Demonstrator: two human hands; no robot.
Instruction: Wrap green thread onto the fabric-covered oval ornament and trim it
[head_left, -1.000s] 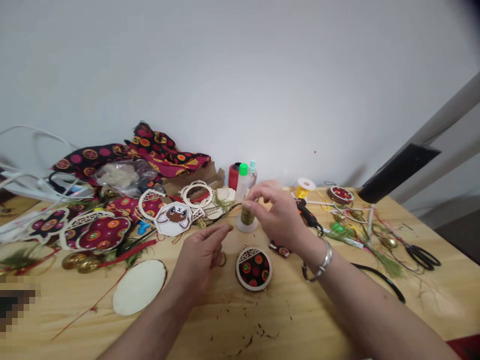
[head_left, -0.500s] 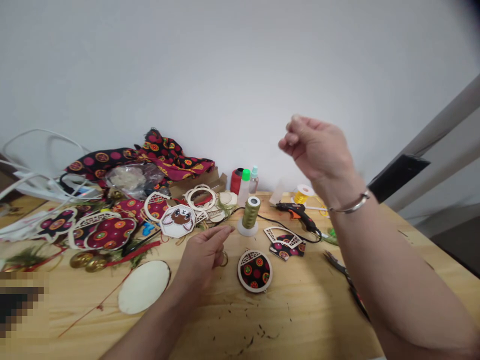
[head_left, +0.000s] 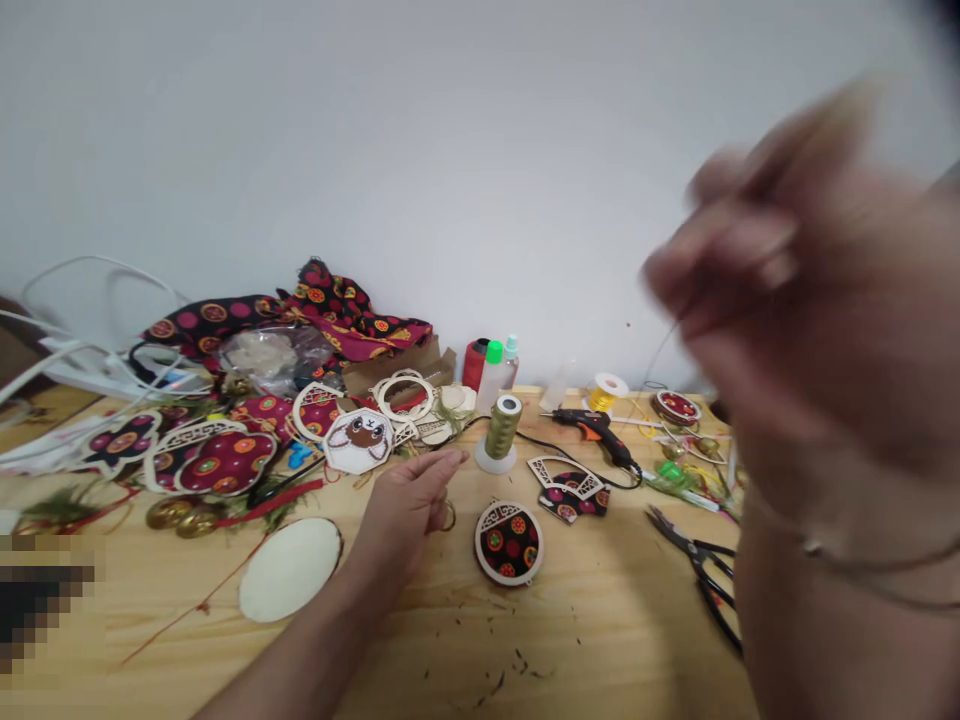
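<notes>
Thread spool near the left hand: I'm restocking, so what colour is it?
The thread spool is olive-gold; the head view shows it.

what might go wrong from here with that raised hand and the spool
The olive spool stands upright with nothing holding it. A tug from the raised right hand, which is blurred but seems to pinch a thin thread, may tip it. The thread could also snag on the glue gun below.

even, soft light | right hand (head_left: 810, 290) motion-blurred | edges bowed
</notes>
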